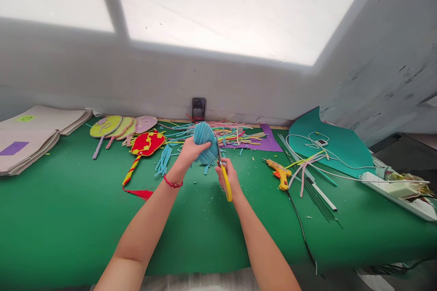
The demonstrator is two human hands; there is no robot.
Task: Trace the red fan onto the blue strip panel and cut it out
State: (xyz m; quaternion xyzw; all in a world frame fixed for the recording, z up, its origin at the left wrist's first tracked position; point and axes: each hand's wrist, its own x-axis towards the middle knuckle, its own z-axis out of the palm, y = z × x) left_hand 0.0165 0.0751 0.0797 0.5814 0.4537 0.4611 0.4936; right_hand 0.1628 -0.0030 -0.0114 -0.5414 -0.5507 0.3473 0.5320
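My left hand [189, 152] grips a round blue ribbed disc [206, 138], its thumb lying across the front face. In my right hand [229, 173] is a pair of scissors [225, 179] with yellow handles, the blades pointing up along the disc's right edge. Whether the blades touch the disc I cannot tell. Both hands are above the green table [191, 227]. Behind the disc lies a heap of coloured fuzzy strips [235, 134], with cut blue strips [164, 160] to its left. Small pale scraps dot the table below the hands.
A red fan [148, 143] with a tassel lies left, near several pastel fans [105, 126] and stacked boards [30, 148]. On the right are a yellow glue gun [280, 173], a white marker [322, 194], thin wires, a teal sheet [334, 143] and a power strip [399, 194].
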